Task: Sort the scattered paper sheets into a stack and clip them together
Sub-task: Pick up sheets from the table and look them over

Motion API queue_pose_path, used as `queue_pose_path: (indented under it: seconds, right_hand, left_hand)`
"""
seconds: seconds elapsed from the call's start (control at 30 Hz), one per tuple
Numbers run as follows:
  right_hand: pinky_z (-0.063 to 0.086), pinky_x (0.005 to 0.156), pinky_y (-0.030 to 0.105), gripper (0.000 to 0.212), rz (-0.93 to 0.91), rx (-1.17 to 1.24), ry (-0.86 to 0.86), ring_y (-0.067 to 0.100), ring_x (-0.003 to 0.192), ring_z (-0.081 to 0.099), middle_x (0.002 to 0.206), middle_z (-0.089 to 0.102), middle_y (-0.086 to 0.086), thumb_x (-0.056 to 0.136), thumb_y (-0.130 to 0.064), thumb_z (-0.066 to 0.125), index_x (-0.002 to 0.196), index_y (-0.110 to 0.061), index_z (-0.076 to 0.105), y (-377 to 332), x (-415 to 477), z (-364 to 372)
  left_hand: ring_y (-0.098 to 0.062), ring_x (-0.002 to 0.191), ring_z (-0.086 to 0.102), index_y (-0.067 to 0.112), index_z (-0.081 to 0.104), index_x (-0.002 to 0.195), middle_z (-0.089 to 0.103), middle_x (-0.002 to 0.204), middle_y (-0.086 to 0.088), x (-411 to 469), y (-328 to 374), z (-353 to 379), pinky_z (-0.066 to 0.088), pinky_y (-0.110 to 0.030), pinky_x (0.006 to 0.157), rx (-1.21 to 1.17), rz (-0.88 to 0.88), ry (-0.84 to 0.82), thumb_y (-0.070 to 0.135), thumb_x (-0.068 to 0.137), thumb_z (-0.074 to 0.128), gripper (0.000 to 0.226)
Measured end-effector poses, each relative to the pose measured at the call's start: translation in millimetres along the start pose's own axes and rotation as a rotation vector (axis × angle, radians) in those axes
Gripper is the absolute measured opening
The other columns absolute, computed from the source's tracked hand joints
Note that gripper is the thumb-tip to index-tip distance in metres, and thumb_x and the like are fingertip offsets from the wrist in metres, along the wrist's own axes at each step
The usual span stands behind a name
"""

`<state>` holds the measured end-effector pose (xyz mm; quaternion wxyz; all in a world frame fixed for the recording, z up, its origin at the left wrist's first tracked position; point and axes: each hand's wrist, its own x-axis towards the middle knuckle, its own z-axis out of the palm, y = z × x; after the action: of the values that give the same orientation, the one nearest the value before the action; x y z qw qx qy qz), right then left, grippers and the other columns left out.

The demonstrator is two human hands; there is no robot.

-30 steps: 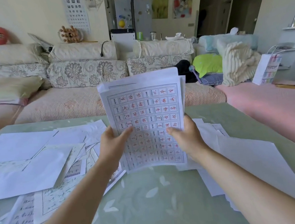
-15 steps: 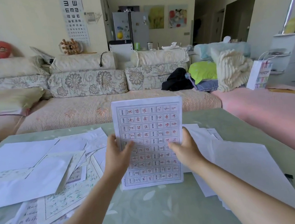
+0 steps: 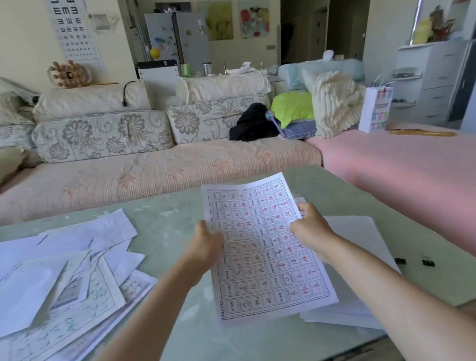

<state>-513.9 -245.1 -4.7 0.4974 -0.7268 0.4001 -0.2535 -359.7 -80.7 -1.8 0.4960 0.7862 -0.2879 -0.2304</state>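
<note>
Plainly the table [image 3: 176, 226] carries everything. Left of the held stack and well apart from it sprawls the loose pile of sheets [image 3: 50, 290], overlapping at all angles, some blank and some printed. The held stack [image 3: 266, 254] itself lies low over the table, its long axis running away from the person and its far end curling up. The top sheet shows a grid of red and black characters. Under its right edge lie white sheets [image 3: 356, 244]. The left hand [image 3: 205, 243] pinches the stack's left edge, thumb on top, and the right hand [image 3: 310, 227] grips the right edge likewise. Right of the stack, nearer the right hand, sit two small black clips [image 3: 428, 262], so that hand looks best placed to fetch one.
</note>
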Motion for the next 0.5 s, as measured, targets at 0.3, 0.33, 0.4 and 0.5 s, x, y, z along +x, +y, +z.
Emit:
queue_pose_path:
  seconds: [0.3, 0.33, 0.4, 0.5]
  right_hand:
    - [0.053, 0.057, 0.032, 0.044, 0.06, -0.37, 0.288, 0.026, 0.08, 0.064, 0.113, 0.057, 0.007, 0.076, -0.007, 0.046, 0.118, -0.016, 0.052, 79.4, 6.8, -107.2]
    - [0.056, 0.061, 0.035, 0.045, 0.079, -0.416, 0.263, 0.028, 0.083, 0.064, 0.117, 0.052, 0.009, 0.074, -0.009, 0.048, 0.119, -0.016, 0.051, 86.4, 6.7, -113.0]
    - [0.057, 0.073, 0.037, 0.055, 0.132, -0.526, 0.199, 0.031, 0.098, 0.062, 0.125, 0.044, 0.01, 0.075, -0.014, 0.056, 0.13, -0.016, 0.046, 100.7, 8.0, -120.5]
    - [0.049, 0.095, 0.039, 0.058, 0.197, -0.697, 0.14, 0.031, 0.122, 0.046, 0.131, 0.046, 0.01, 0.078, -0.033, 0.061, 0.132, -0.016, 0.046, 110.1, 6.1, -125.9]
  left_hand:
    - [-0.024, 0.099, 0.066, 0.015, 0.048, 0.126, 0.066, 0.114, -0.005, 23.3, 32.4, 143.3, 0.058, -0.04, 0.085, 0.134, 0.015, -0.2, 0.012, 0.085, 0.053, 0.041]
    - [-0.024, 0.102, 0.065, 0.014, 0.047, 0.128, 0.066, 0.116, -0.006, 24.3, 33.2, 153.5, 0.057, -0.039, 0.087, 0.18, 0.015, -0.208, 0.011, 0.084, 0.051, 0.045]
    - [-0.025, 0.108, 0.06, 0.011, 0.045, 0.132, 0.061, 0.121, -0.006, 26.6, 31.7, 170.9, 0.054, -0.038, 0.089, 0.298, 0.038, -0.2, 0.012, 0.081, 0.048, 0.051]
    - [-0.03, 0.128, 0.038, 0.013, 0.035, 0.142, 0.044, 0.135, -0.011, 25.8, 27.0, 188.0, 0.038, -0.041, 0.106, 0.56, 0.073, -0.195, 0.018, 0.084, 0.05, 0.06]
